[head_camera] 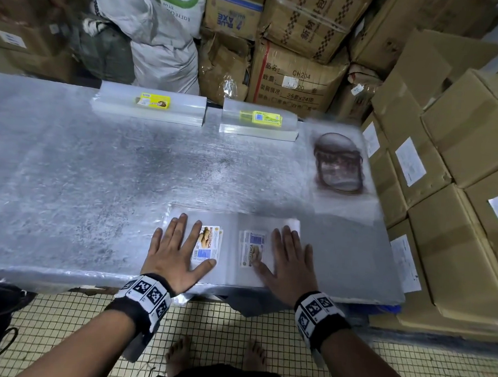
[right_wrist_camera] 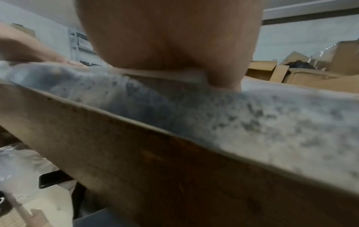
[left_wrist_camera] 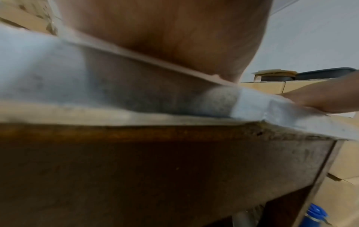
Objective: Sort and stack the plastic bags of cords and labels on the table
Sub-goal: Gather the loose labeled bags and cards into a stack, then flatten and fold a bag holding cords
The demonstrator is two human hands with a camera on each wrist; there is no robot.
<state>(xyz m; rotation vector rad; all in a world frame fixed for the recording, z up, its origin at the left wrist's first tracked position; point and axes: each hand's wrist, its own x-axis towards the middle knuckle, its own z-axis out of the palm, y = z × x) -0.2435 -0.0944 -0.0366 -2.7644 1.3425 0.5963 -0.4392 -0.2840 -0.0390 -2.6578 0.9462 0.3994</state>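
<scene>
Bags (head_camera: 234, 225) lie flat with their long axis along the table's near edge (head_camera: 62, 270), left hand (head_camera: 177, 251) and right hand (head_camera: 290, 258) pressing them, fingers spread wide.

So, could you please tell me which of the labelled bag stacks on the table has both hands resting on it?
The near stack of clear bags, with white labels; the left hand and right hand lie flat on it. The two far stacks carry yellow labels.

The left grip (left_wrist_camera: 165, 38) lies palm-flat on a thin clear bag (left_wrist_camera: 136, 55) atop the grey-covered bench (left_wrist_camera: 252, 101); the right hand (left_wrist_camera: 320, 99) presses just beside it.
</scene>
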